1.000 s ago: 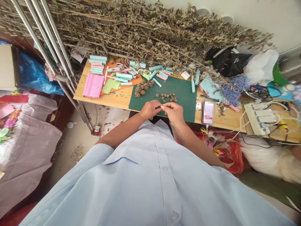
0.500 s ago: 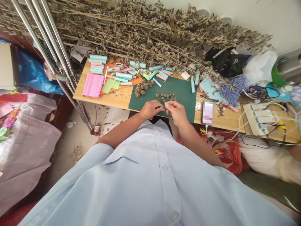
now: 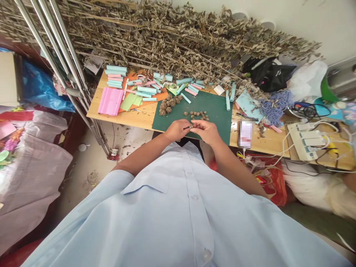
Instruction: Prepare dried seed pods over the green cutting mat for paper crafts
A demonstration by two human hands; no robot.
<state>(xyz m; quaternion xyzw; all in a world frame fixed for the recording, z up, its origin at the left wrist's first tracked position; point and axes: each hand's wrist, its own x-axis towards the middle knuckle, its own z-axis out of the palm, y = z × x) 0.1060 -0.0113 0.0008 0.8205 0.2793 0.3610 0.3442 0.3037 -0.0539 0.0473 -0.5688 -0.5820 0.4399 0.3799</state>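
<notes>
Left hand (image 3: 178, 129), right hand (image 3: 205, 131), apparently pinching a small piece (image 3: 191, 127)

Shiny metal seen on poles (image 3: 98, 134). Table (image 3: 146, 115) faced with smooth, kinda glossy wood. Mat (image 3: 218, 111) finished matt. Brown balls (image 3: 168, 105) pretty rough-textured. Blue bag (image 3: 41, 89) made of crinkly, glossy plastic.

The clumps (image 3: 168, 104) are brown; the mat (image 3: 217, 105), dark green.

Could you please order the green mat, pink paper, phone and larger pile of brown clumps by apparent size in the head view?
1. Green mat
2. Pink paper
3. Phone and pile of brown clumps: too alike to rank
</notes>
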